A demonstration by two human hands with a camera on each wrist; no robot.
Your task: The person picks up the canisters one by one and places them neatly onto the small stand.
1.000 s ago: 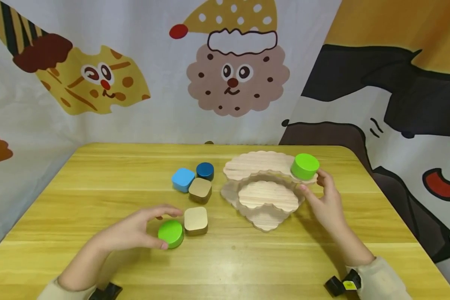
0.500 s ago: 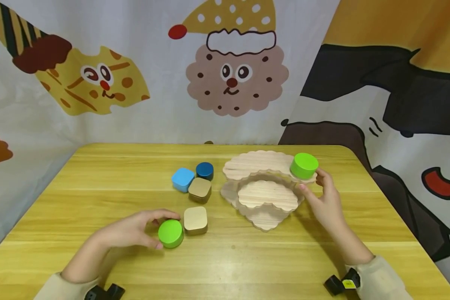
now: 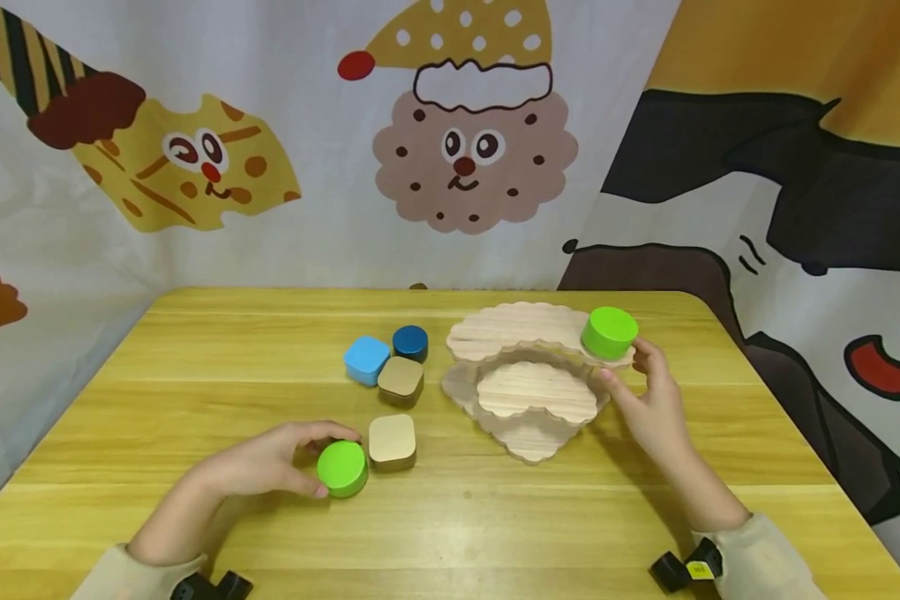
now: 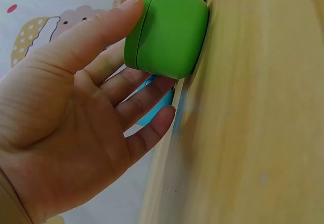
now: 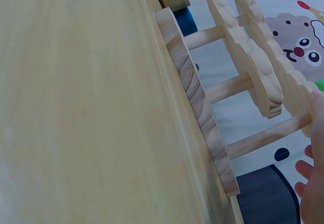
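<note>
A round green container with a lid seam stands on the table, left of centre. My left hand curves round it, the thumb at its lid in the left wrist view and the index finger at its far rim. To the right stands a tiered wooden stand with scalloped shelves on dowel posts. My right hand holds the right end of its top shelf between thumb and fingers. A second round green container sits on that shelf end, just above the hand. The right fingertips are partly hidden behind the shelf.
A cream square container stands just right of the near green one. Farther back, a tan square container, a light blue one and a dark blue round one cluster left of the stand. A printed curtain hangs behind the table.
My left thumb and index finger have shifted slightly left and settled nearer the sides of the green container. The right hand, stand and other containers stay in place.
</note>
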